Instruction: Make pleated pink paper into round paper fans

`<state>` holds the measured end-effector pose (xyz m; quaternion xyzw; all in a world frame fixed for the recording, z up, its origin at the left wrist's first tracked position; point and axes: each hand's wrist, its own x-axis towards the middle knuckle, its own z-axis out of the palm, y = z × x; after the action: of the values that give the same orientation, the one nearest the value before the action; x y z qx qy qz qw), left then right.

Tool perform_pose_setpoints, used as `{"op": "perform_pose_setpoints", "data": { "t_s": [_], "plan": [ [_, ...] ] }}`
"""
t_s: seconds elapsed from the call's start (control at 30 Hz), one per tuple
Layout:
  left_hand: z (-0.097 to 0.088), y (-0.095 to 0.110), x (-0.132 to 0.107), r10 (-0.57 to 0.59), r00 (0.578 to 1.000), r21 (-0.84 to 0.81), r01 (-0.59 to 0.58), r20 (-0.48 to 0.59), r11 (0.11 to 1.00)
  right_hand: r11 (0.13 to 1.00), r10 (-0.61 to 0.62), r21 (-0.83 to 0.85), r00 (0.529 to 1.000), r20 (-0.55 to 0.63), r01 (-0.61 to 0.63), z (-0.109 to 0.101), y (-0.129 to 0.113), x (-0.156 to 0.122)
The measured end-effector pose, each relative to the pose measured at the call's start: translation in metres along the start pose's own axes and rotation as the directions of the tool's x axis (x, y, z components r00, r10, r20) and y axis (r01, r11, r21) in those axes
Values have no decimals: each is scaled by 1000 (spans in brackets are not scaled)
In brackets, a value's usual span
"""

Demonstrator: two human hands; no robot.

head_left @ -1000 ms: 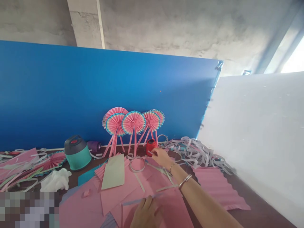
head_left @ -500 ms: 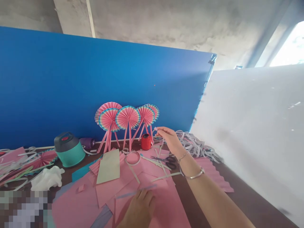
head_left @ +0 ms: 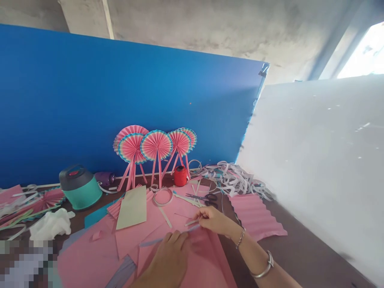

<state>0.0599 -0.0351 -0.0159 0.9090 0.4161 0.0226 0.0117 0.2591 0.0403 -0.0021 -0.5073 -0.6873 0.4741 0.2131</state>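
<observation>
My left hand (head_left: 168,258) lies flat, fingers together, pressing on pink paper (head_left: 192,264) near the front of the table, its fingertips at a thin bluish strip (head_left: 153,241). My right hand (head_left: 213,220) is closed in a pinch at the right end of that strip, and a thin red thread seems to run from it toward the red thread spool (head_left: 180,176). Black-handled scissors (head_left: 204,197) lie just beyond my right hand. Three or more pink pleated paper fans (head_left: 156,146) on sticks lean against the blue board (head_left: 90,100).
A teal container with a grey lid (head_left: 79,187) and a purple object (head_left: 105,178) stand at the back left. A heap of white paper strips (head_left: 234,180) lies at the back right beside the white board (head_left: 324,160). A pleated pink sheet (head_left: 255,216), a green card (head_left: 132,207) and crumpled white paper (head_left: 49,225) lie around.
My right hand has come back from the red spool at the far side down to the strip by my left hand. The view has tilted slightly up and right.
</observation>
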Motion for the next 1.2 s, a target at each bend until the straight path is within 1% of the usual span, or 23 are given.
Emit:
{"op": "perform_pose_setpoints", "data": {
  "t_s": [0.13, 0.2, 0.27, 0.4, 0.47, 0.57, 0.7, 1.0, 1.2],
  "plan": [
    [-13, 1, 1, 37, 999, 44, -38, 19, 998, 998, -34, -47, 999, -13, 34, 0, 9, 2],
    [-16, 1, 2, 47, 998, 45, -49, 33, 998, 997, -53, -60, 998, -18, 52, 0, 12, 2],
    [-16, 1, 2, 42, 998, 22, -43, 43, 999, 996, -57, -75, 998, -21, 55, -1, 12, 2],
    [-9, -1, 1, -28, 999, -72, 29, 16, 997, 995, -29, -95, 999, -43, 25, -2, 6, -1],
    [-8, -1, 0, -47, 999, -124, 49, 19, 991, 995, -20, -99, 998, -51, 15, -2, 3, -3],
    [-10, 0, 0, -81, 996, -167, 85, 29, 982, 995, -17, -101, 998, -55, 12, -2, 3, -4],
    [-15, 1, 0, -121, 992, -193, 126, 38, 973, 990, -44, -136, 997, -63, 35, -3, 4, -4],
    [-15, 1, 4, -85, 995, -191, 93, 48, 977, 968, -115, -237, 987, -112, 86, -3, 0, -8],
    [-14, 2, 5, -68, 995, -164, 80, 80, 983, 955, -132, -281, 985, -109, 97, -2, 4, -5]
  ]
}}
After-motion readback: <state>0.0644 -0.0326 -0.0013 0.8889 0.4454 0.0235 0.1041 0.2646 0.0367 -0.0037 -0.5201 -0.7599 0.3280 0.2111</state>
